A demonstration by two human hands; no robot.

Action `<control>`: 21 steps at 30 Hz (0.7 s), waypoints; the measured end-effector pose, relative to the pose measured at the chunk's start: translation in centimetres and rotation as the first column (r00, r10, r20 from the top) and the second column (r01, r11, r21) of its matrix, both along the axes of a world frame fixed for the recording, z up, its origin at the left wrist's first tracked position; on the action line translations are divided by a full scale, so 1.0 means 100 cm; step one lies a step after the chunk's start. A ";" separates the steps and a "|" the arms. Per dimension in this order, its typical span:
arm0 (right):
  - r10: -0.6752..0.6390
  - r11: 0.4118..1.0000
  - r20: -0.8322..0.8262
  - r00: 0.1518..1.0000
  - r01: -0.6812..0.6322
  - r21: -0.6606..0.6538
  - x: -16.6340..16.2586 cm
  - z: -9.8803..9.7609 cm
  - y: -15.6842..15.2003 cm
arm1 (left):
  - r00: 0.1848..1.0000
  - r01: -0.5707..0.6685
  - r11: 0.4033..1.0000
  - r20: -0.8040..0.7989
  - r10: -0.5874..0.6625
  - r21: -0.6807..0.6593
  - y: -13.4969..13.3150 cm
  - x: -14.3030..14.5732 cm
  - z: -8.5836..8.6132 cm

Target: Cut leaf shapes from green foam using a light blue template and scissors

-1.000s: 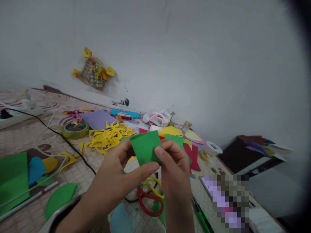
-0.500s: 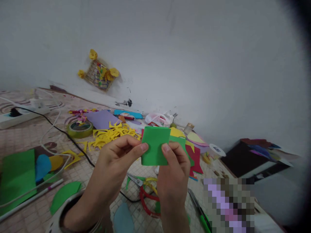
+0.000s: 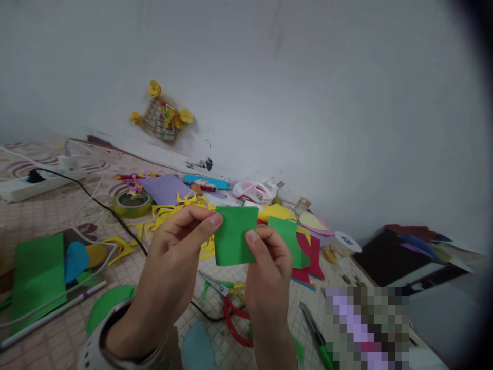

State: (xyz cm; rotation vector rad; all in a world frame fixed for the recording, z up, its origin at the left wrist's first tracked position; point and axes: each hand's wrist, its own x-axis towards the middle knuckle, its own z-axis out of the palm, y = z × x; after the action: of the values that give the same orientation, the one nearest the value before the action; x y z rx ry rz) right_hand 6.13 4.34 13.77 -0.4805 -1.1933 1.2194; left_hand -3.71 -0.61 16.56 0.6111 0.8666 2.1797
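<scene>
A small green paper square point(image 3: 235, 236) is held up in front of me above the table. My left hand point(image 3: 181, 246) pinches its left edge near the top corner, thumb on the near face. On the opposite side, my right hand point(image 3: 269, 267) pinches the right edge lower down, thumb also in front. The fingers behind the paper are partly hidden. Below the hands lie scissors point(image 3: 235, 321) with red and yellow handles, blades pointing up and left. A pale blue paper piece point(image 3: 198, 345) is beside them.
Yellow paper scraps point(image 3: 169, 213), a tape roll point(image 3: 133, 204) and purple paper point(image 3: 165, 189) lie behind my hands. At left are a green sheet point(image 3: 38, 277), a white stick point(image 3: 54, 313) and a power strip point(image 3: 42, 185) with cables. A green-handled cutter point(image 3: 316, 334) lies at right.
Both hands have shifted slightly left with the green paper, which has turned a little. More of the green piece behind it on the table now shows. The view has moved slightly.
</scene>
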 end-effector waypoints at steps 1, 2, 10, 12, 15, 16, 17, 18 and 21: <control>-0.003 1.000 0.004 1.000 0.003 0.009 -0.001 -0.001 0.000 | 1.000 -0.005 1.000 0.008 0.005 0.000 0.000 0.000 0.001; -0.010 1.000 0.007 1.000 0.010 0.016 -0.003 -0.002 0.000 | 1.000 -0.010 1.000 0.015 0.010 0.001 0.001 -0.001 0.002; 0.205 0.975 0.152 0.967 -0.215 0.053 0.008 -0.003 0.014 | 0.989 -0.039 0.999 -0.143 0.037 -0.007 -0.002 -0.010 -0.001; 0.236 0.962 0.240 0.942 -0.261 0.081 0.014 0.001 0.018 | 0.951 -0.022 0.999 -0.308 0.008 -0.041 -0.002 -0.011 -0.005; 0.136 0.981 0.246 0.960 -0.166 0.102 0.018 0.006 0.020 | 0.883 0.036 0.994 -0.462 -0.081 -0.106 0.000 -0.008 -0.011; 0.101 0.988 0.215 0.971 -0.123 0.094 0.019 0.007 0.020 | 0.872 0.057 0.991 -0.477 -0.109 -0.122 0.001 -0.006 -0.012; 0.072 0.993 0.173 0.982 -0.086 0.079 0.020 0.008 0.020 | 0.865 0.080 0.988 -0.483 -0.134 -0.132 0.002 -0.004 -0.012; 0.049 0.996 0.133 0.990 -0.058 0.061 0.021 0.009 0.021 | 0.860 0.098 0.985 -0.486 -0.155 -0.142 0.002 -0.003 -0.012; 0.065 0.996 0.176 0.982 -0.074 0.050 0.025 0.011 0.022 | 0.837 0.113 0.982 -0.519 -0.176 -0.151 0.002 0.000 -0.010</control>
State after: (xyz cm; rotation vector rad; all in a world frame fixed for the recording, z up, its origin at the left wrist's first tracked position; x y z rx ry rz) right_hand 8.63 6.58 14.82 -0.5148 -1.3996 1.2187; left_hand -3.75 -0.41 15.60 1.2167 1.1755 1.8247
